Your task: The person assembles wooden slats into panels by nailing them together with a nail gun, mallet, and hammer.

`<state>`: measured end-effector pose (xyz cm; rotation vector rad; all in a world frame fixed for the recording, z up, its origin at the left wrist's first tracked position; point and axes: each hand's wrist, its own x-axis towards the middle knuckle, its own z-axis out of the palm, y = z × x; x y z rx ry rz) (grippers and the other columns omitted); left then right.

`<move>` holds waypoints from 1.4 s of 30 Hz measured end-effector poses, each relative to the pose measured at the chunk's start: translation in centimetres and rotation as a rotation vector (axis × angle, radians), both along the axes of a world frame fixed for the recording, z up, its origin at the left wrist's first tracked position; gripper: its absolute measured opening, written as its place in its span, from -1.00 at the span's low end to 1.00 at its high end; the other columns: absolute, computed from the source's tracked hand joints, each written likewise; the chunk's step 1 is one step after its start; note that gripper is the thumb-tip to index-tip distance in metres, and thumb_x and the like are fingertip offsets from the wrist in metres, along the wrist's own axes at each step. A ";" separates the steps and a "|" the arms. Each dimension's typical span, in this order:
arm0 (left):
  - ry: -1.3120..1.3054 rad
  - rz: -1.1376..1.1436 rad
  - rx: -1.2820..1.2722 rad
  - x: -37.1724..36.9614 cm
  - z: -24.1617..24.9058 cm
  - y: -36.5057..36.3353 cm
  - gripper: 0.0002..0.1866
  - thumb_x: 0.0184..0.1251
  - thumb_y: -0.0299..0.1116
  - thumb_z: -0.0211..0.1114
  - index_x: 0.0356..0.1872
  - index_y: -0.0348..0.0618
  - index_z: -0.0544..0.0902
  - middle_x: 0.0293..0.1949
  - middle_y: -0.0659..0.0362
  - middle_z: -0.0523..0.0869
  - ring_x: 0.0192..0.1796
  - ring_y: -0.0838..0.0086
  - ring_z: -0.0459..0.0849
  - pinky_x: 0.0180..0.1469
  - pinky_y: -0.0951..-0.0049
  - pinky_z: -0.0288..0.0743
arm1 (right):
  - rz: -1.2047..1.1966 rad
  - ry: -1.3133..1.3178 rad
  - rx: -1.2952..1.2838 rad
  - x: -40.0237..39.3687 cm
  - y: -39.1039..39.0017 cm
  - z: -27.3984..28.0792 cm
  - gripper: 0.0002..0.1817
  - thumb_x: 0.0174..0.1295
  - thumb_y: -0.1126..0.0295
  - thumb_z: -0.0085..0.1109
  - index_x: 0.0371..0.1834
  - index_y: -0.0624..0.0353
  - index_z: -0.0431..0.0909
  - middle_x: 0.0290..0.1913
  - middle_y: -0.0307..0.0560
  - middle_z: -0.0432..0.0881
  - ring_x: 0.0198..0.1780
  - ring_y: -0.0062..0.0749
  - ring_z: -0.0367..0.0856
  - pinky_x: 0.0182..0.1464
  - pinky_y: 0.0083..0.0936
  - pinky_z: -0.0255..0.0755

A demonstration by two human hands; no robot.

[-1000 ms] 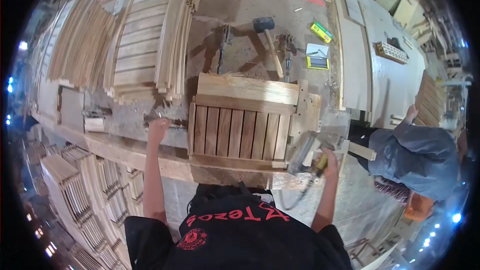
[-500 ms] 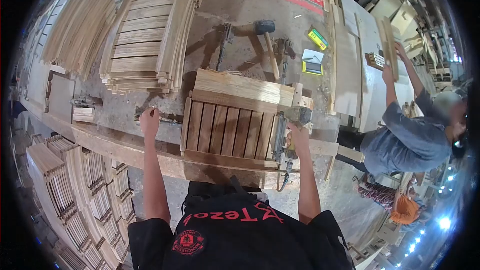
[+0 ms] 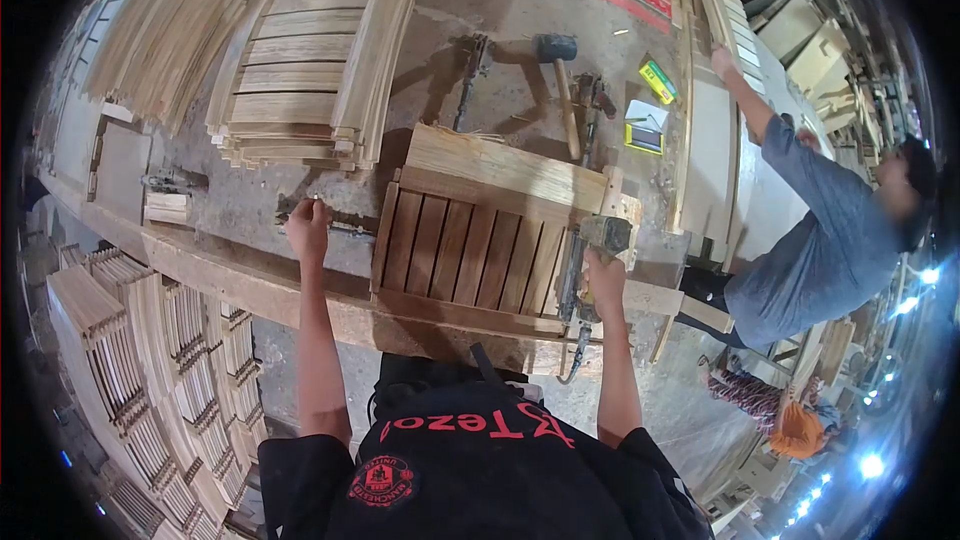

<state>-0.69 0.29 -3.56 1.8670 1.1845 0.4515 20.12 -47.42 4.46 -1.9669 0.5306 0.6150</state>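
In the head view, my right hand (image 3: 606, 280) is wrapped round the grip of a pistol-grip power tool (image 3: 608, 232). The tool is over the right end of a slatted wooden panel (image 3: 462, 250), beside a metal bar clamp (image 3: 569, 275). A wide wooden board (image 3: 505, 168) lies along the panel's far side. My left hand (image 3: 308, 228) is closed in a pinch left of the panel, above another bar clamp (image 3: 350, 224). A tiny pale bit shows at its fingertips, too small to name.
A mallet (image 3: 562, 80) and another bar clamp (image 3: 473, 80) lie beyond the panel. Stacked slatted panels (image 3: 305, 50) stand at the far left. A yellow-green box (image 3: 658, 82) lies at the right. A co-worker (image 3: 820, 230) reaches over the right-hand table.
The view has shifted, moving the bench things slightly right. Both hands keep their grips. The co-worker's arm has moved farther away along the right-hand table.
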 end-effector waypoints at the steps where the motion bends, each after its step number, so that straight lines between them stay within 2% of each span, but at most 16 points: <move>1: -0.003 0.013 -0.019 0.2 0.2 -0.2 -0.72 0.32 -0.28 0.19 -0.33 -0.35 0.68 -0.49 0.03 0.73 -0.43 0.44 0.73 -0.30 0.39 0.54 | 0.000 0.001 0.030 -0.2 0.3 0.4 -0.72 0.26 0.31 0.27 -0.55 0.19 0.48 -0.68 -0.24 0.43 -0.75 -0.51 0.39 -0.72 -0.47 0.26; 3: -0.034 0.023 -0.091 0.2 0.3 -0.3 -0.71 0.32 -0.26 0.21 -0.32 -0.34 0.70 -0.49 0.04 0.75 -0.43 0.44 0.74 -0.31 0.40 0.55 | 0.013 0.002 0.091 0.0 1.1 1.1 -0.71 0.27 0.33 0.25 -0.57 0.19 0.48 -0.68 -0.24 0.42 -0.74 -0.53 0.37 -0.71 -0.48 0.24; 7: 0.000 0.015 -0.020 -0.2 -1.2 0.2 -0.71 0.32 -0.23 0.23 -0.29 -0.31 0.72 -0.51 0.04 0.75 -0.43 0.36 0.77 -0.32 0.37 0.55 | 0.149 0.022 0.186 -0.1 4.2 2.7 -0.76 0.26 0.37 0.21 -0.54 0.21 0.49 -0.69 -0.26 0.39 -0.74 -0.54 0.33 -0.71 -0.48 0.21; 10: 0.003 0.021 0.010 -0.3 -1.9 0.4 -0.71 0.32 -0.23 0.23 -0.29 -0.30 0.72 -0.52 0.03 0.75 -0.42 0.32 0.77 -0.30 0.34 0.56 | 0.178 0.093 0.126 0.1 5.3 0.3 -0.77 0.26 0.37 0.21 -0.52 0.22 0.50 -0.69 -0.27 0.40 -0.75 -0.53 0.33 -0.71 -0.47 0.21; 15: 0.010 0.090 0.007 1.2 2.3 -1.0 -0.77 0.30 -0.29 0.23 -0.31 -0.25 0.73 -0.51 0.02 0.74 -0.42 0.28 0.76 -0.30 0.32 0.56 | 0.264 0.091 0.141 0.2 7.1 1.0 -0.74 0.28 0.32 0.19 -0.53 0.20 0.48 -0.70 -0.22 0.39 -0.78 -0.51 0.32 -0.74 -0.48 0.18; 18: 0.060 0.073 0.096 1.7 4.3 -1.4 -0.78 0.29 -0.31 0.22 -0.31 -0.26 0.73 -0.53 0.01 0.72 -0.44 0.26 0.75 -0.31 0.31 0.55 | 0.358 0.072 0.199 0.2 9.1 0.4 -0.77 0.29 0.31 0.20 -0.47 0.18 0.49 -0.69 -0.25 0.39 -0.77 -0.53 0.33 -0.73 -0.51 0.20; 19: 0.012 0.065 0.147 1.6 3.7 -1.2 -0.78 0.26 -0.30 0.23 -0.31 -0.26 0.72 -0.53 -0.01 0.71 -0.45 0.22 0.73 -0.31 0.30 0.55 | 0.374 0.086 0.226 0.1 10.3 0.8 -0.78 0.30 0.31 0.20 -0.45 0.18 0.49 -0.68 -0.25 0.40 -0.77 -0.54 0.33 -0.72 -0.52 0.20; 21: -0.005 0.105 0.066 1.5 3.1 -1.2 -0.78 0.25 -0.29 0.24 -0.31 -0.25 0.72 -0.52 -0.01 0.71 -0.45 0.19 0.73 -0.31 0.29 0.55 | 0.403 0.112 0.279 -0.6 12.9 2.1 -0.79 0.30 0.31 0.21 -0.41 0.18 0.49 -0.67 -0.27 0.41 -0.75 -0.55 0.34 -0.71 -0.54 0.22; 24: -0.003 0.144 0.006 1.2 1.9 -0.9 -0.78 0.23 -0.27 0.25 -0.31 -0.22 0.72 -0.50 -0.01 0.71 -0.43 0.17 0.74 -0.29 0.28 0.55 | 0.444 0.167 0.236 -0.9 14.7 0.4 -0.80 0.28 0.32 0.24 -0.36 0.19 0.48 -0.66 -0.27 0.41 -0.74 -0.57 0.35 -0.70 -0.57 0.23; 34: -0.063 0.167 0.047 1.7 3.7 -1.3 -0.80 0.24 -0.30 0.25 -0.36 -0.23 0.69 -0.55 -0.01 0.67 -0.49 0.15 0.68 -0.36 0.26 0.52 | 0.542 0.102 0.172 -1.3 18.1 -0.2 -0.81 0.25 0.36 0.23 -0.38 0.21 0.46 -0.66 -0.24 0.39 -0.75 -0.55 0.33 -0.70 -0.55 0.22; 37: -0.099 0.189 0.083 1.7 3.7 -1.3 -0.81 0.23 -0.29 0.25 -0.37 -0.21 0.68 -0.56 0.00 0.66 -0.49 0.14 0.67 -0.36 0.25 0.51 | 0.564 0.109 0.248 -1.4 20.2 -0.7 -0.78 0.24 0.32 0.24 -0.43 0.21 0.46 -0.68 -0.25 0.39 -0.75 -0.54 0.35 -0.69 -0.53 0.24; 42: -0.113 0.219 0.095 1.6 3.2 -1.5 -0.81 0.23 -0.26 0.26 -0.36 -0.17 0.69 -0.53 0.00 0.68 -0.44 0.11 0.70 -0.34 0.21 0.53 | 0.642 0.103 0.186 -2.5 24.0 -0.6 -0.70 0.24 0.27 0.25 -0.55 0.20 0.46 -0.69 -0.24 0.40 -0.75 -0.53 0.37 -0.69 -0.52 0.26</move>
